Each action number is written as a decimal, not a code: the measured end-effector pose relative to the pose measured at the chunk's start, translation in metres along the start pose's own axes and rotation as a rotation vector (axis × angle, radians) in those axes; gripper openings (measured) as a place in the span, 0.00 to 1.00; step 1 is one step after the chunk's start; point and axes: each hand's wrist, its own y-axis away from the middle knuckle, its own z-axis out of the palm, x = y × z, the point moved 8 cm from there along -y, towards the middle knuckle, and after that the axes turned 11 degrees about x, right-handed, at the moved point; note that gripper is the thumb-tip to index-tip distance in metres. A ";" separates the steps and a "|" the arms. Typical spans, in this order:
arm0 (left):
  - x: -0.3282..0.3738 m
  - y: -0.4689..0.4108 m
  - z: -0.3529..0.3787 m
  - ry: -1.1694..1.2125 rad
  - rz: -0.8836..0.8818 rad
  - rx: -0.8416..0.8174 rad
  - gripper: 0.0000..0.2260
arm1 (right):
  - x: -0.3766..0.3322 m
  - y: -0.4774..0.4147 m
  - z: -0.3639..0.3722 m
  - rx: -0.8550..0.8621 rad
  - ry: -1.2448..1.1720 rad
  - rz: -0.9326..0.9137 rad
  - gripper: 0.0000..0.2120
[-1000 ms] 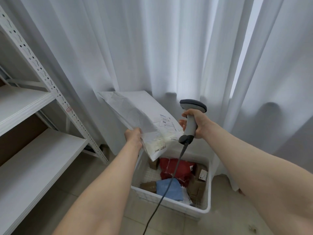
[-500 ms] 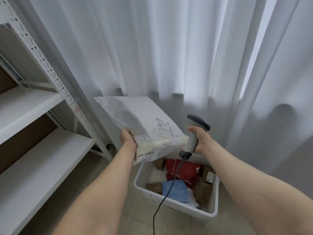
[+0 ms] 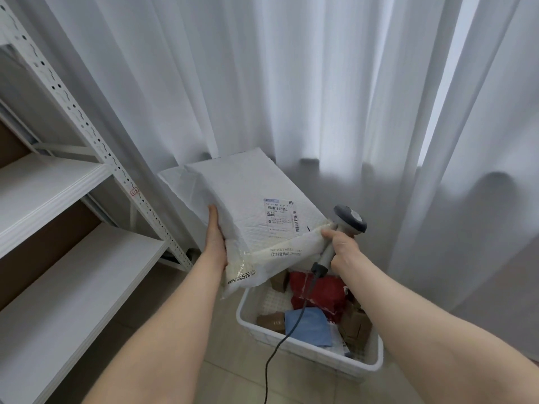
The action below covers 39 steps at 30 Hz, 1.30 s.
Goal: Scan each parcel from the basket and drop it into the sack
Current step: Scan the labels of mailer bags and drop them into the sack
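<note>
The white padded parcel (image 3: 248, 205) sits at the centre of the frame, label (image 3: 278, 215) facing up, above the far-left corner of the white basket (image 3: 306, 348). The basket stands on the floor at lower right and holds a red bag (image 3: 318, 293), a blue bag (image 3: 306, 325) and brown boxes (image 3: 355, 325). The left hand (image 3: 215, 243) has its grip clasped on the parcel's left edge, while the right hand (image 3: 342, 249) has its grip wrapped round the handle of the grey scanner (image 3: 348, 221), just beside the parcel's right corner.
</note>
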 end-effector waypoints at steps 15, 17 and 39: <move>-0.010 -0.013 0.003 -0.358 -0.019 0.048 0.23 | -0.018 0.010 0.006 0.124 0.317 -0.313 0.19; -0.010 -0.016 0.006 -0.301 0.047 0.083 0.25 | -0.019 0.019 0.011 0.052 0.365 -0.322 0.14; -0.030 -0.040 0.001 -0.156 0.048 0.041 0.17 | -0.018 0.091 0.023 -0.268 0.362 -0.210 0.02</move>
